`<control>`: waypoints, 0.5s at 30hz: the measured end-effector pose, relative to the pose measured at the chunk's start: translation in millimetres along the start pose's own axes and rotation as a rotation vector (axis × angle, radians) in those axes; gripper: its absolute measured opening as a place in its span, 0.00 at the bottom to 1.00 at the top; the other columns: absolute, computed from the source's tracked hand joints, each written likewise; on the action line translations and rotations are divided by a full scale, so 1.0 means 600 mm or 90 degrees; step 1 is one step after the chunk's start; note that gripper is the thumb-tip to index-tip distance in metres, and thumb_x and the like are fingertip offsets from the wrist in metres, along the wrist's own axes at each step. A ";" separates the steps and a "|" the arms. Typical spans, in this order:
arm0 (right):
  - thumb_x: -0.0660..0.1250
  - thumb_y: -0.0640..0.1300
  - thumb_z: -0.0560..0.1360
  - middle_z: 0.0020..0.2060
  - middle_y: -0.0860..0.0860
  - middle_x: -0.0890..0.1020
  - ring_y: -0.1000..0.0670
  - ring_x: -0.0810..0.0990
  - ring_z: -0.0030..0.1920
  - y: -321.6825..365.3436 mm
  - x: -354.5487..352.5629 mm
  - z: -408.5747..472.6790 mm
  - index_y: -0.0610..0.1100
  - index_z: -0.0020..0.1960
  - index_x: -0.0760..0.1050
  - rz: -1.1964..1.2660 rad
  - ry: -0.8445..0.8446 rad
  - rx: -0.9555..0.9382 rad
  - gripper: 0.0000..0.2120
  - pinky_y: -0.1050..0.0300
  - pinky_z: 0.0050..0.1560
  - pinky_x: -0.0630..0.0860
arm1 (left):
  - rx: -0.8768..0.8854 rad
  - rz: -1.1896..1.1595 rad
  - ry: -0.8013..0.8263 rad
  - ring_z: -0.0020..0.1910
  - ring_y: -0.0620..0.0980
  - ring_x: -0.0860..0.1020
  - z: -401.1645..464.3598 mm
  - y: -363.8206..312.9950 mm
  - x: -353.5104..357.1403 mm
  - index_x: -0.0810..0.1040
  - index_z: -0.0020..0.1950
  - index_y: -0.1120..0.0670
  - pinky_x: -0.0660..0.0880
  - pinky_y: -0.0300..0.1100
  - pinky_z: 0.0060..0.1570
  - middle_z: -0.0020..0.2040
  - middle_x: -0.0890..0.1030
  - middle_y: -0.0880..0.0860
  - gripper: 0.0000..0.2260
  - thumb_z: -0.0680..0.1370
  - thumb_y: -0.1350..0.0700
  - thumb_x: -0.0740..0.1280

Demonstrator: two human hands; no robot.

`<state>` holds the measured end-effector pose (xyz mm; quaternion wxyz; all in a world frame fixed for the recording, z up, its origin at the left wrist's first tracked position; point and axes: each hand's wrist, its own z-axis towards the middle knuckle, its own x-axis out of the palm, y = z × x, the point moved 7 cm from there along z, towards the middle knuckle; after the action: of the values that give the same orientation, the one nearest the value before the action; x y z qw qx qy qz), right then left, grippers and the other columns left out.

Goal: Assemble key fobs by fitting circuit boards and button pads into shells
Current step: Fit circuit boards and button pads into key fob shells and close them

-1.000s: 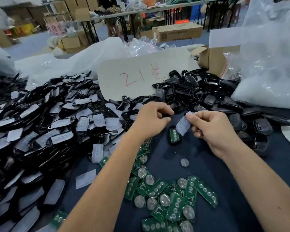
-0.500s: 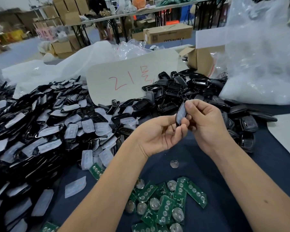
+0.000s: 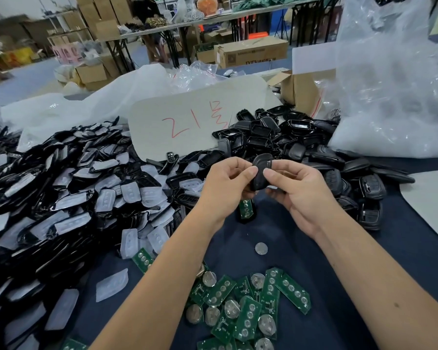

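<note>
Both hands meet on one black shell [image 3: 259,173], held up above the dark blue table cloth [image 3: 402,248]. The left hand [image 3: 228,188] pinches its left edge with thumb and curled fingers, and the right hand [image 3: 296,193] grips the right edge in the same way, the thumb tip pressed on the shell's outer face. The inner side is turned away, so I cannot tell if a button pad already sits in it. I judge that the step in hand is seating a pad in this shell half; the next move probably calls for joining it with the shell half [image 3: 246,210] that lies just below the hands with a green board inside it, which needs the edges lined up before pressing. As for counting: one shell is held, one loaded half lies on the cloth, and one single coin cell [image 3: 261,248] lies alone nearer to the person. The loose circuit boards [image 3: 248,314] in the near heap are about a dozen or more, some overlapped. The shells with white pads [image 3: 61,198] at left and the bare black shells [image 3: 288,137] behind are far too many to count.
</note>
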<state>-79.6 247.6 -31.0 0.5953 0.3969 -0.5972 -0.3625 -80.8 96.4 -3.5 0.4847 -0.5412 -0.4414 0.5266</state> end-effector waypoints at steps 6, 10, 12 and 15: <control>0.73 0.32 0.72 0.41 0.45 0.88 0.49 0.87 0.43 0.001 -0.003 0.000 0.39 0.49 0.83 0.002 -0.007 -0.007 0.08 0.55 0.47 0.86 | 0.031 0.031 -0.009 0.41 0.47 0.81 0.003 0.001 -0.006 0.81 0.45 0.52 0.82 0.46 0.46 0.42 0.81 0.55 0.08 0.83 0.60 0.68; 0.75 0.37 0.65 0.42 0.44 0.87 0.47 0.87 0.44 0.005 0.002 -0.002 0.39 0.49 0.83 0.029 -0.005 -0.021 0.13 0.51 0.50 0.86 | 0.054 0.034 -0.002 0.43 0.50 0.80 0.002 -0.006 -0.009 0.82 0.47 0.54 0.81 0.46 0.48 0.43 0.82 0.61 0.05 0.82 0.61 0.69; 0.75 0.37 0.66 0.41 0.45 0.88 0.48 0.87 0.43 0.009 0.005 -0.003 0.40 0.50 0.83 0.047 0.005 -0.037 0.13 0.53 0.46 0.86 | 0.057 0.002 0.014 0.43 0.49 0.82 0.001 -0.009 -0.008 0.82 0.48 0.55 0.82 0.42 0.47 0.44 0.82 0.64 0.05 0.82 0.63 0.69; 0.74 0.36 0.67 0.40 0.47 0.88 0.50 0.88 0.42 0.013 0.010 -0.005 0.42 0.52 0.82 0.074 0.027 -0.050 0.14 0.58 0.41 0.83 | 0.032 -0.042 0.032 0.41 0.48 0.82 0.002 -0.005 -0.005 0.82 0.49 0.56 0.81 0.40 0.44 0.43 0.83 0.58 0.05 0.82 0.64 0.68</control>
<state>-76.9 245.6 -21.0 0.6430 0.3456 -0.5918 -0.3419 -81.8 94.1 0.2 0.5263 -0.5273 -0.4331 0.5074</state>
